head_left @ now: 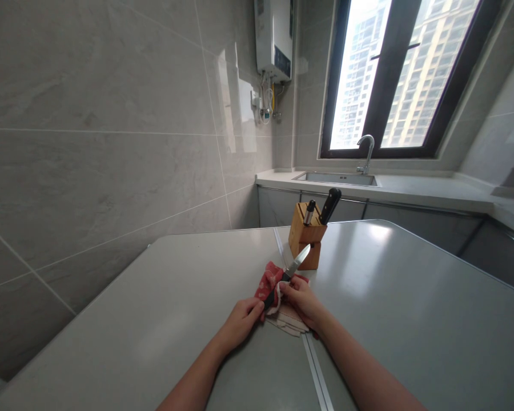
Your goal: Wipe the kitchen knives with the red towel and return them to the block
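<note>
A knife point(298, 260) with a black handle is tilted up to the right, its blade tip in front of the wooden knife block point(308, 234). My left hand point(242, 321) is closed round the end of the knife's handle. Pinched in the fingers of my right hand point(302, 298) is a red and white cloth point(269, 281), folded against the knife near the top of the handle. Part of the cloth lies behind the knife, and a paler part hangs below my right hand onto the table. My right palm is hidden.
The knife block stands on the grey-white table point(188, 274) with a black-handled knife point(330, 204) and another black-ended handle point(309, 211) in its slots. Beyond are a counter with a sink point(338, 178), a faucet point(368, 151) and a window. A tiled wall runs along the left.
</note>
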Tool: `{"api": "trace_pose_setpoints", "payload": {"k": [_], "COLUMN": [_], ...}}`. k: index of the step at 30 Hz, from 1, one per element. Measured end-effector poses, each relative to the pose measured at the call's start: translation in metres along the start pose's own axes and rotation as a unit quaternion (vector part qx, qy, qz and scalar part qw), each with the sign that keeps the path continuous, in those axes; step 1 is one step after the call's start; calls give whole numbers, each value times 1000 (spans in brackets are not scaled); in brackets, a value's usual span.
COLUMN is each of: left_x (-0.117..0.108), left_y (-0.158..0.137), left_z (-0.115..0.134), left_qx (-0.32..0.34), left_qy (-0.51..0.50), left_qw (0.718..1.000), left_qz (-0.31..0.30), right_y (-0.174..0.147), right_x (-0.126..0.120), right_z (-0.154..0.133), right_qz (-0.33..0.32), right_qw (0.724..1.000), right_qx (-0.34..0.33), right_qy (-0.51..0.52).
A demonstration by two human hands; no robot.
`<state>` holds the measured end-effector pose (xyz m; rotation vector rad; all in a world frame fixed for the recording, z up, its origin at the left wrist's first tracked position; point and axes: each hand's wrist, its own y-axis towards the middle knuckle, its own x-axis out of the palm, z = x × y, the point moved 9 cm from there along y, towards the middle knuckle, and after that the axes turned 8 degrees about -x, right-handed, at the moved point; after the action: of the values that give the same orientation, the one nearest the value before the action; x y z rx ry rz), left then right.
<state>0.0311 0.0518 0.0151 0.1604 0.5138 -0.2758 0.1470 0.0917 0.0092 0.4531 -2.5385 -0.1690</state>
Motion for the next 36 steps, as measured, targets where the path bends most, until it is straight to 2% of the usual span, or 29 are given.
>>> {"api": "trace_pose_setpoints", "payload": {"k": [13,21,28,36], "left_x": [0,0,-1,5], "left_y": [-1,0,0,-1], "left_z": [5,-1,-1,-2], "left_qx": [15,1,-4,16], "left_qy": [19,18,16,35], "left_qw": [1000,1000,1000,999], "left_qz": [0,5,2,-18], "right_y": [0,-3,-5,-8], "right_x": [2,6,17,22], "right_z": [4,1,2,6], "right_qz": [-25,-47,-105,-141], "right_qw": [998,996,989,983], "right_qx": [0,17,21,23], "right_qy": [-58,-80,-98,-117]}}
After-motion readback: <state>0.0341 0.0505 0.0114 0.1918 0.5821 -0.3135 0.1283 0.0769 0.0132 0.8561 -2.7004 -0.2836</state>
